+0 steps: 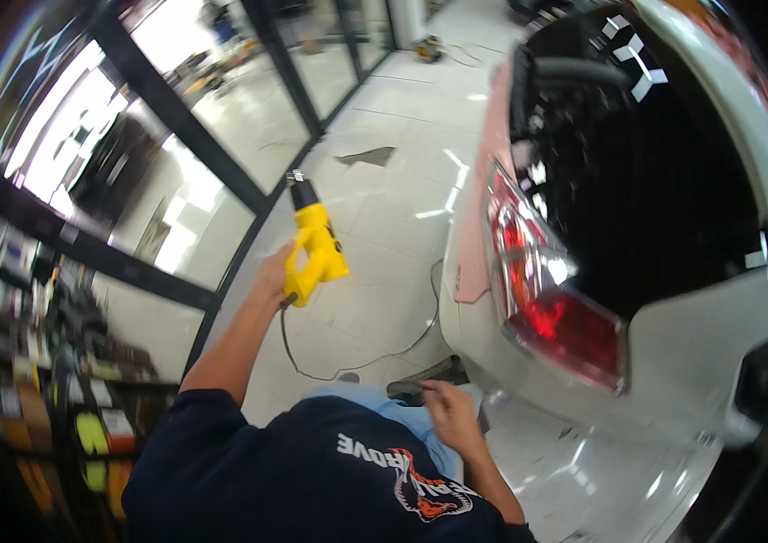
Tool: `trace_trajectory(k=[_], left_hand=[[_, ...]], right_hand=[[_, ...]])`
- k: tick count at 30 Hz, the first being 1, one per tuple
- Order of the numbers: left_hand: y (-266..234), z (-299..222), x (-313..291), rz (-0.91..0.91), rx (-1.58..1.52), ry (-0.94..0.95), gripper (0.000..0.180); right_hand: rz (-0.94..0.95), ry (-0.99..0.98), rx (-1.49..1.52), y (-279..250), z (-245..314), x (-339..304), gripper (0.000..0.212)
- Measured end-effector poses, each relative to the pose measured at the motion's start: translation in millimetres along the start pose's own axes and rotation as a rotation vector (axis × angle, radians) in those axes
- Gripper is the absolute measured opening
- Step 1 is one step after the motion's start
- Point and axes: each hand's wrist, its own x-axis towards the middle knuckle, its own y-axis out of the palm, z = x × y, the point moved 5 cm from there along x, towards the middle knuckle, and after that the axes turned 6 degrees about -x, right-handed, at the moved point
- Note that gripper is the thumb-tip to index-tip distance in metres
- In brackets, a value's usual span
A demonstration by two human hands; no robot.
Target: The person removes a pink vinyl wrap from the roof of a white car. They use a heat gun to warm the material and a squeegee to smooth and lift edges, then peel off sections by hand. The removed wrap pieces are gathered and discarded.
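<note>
My left hand [277,269] is closed round the handle of a yellow heat gun [315,246], held out to the left above the floor. The gun's black nozzle [303,194] with a metal tip points away from me, and a dark cord [287,344] hangs from its handle. In front of my waist, my right hand [449,416] has its fingers bent together; whether anything is in them is hidden. To the right stands a white car [529,380] with a red and clear tail light [554,312]. A pink panel or covering [474,244] runs along the car's side beside the light.
The cord trails over the pale tiled floor [375,308] toward the car. Black-framed glass doors [194,136] line the left, with cluttered shelves [58,380] at lower left. A grey flat scrap [367,157] lies on the floor ahead; a yellow-black object [428,49] sits farther off.
</note>
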Motion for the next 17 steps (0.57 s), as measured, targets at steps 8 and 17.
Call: trace_trajectory(k=[8, 17], left_hand=[[-38, 131, 168, 0.321, -0.179, -0.076, 0.045], [-158, 155, 271, 0.41, -0.36, -0.301, 0.048]], right_hand=[[-0.15, -0.144, 0.14, 239, -102, 192, 0.035], [0.368, 0.087, 0.338, 386, -60, 314, 0.033]])
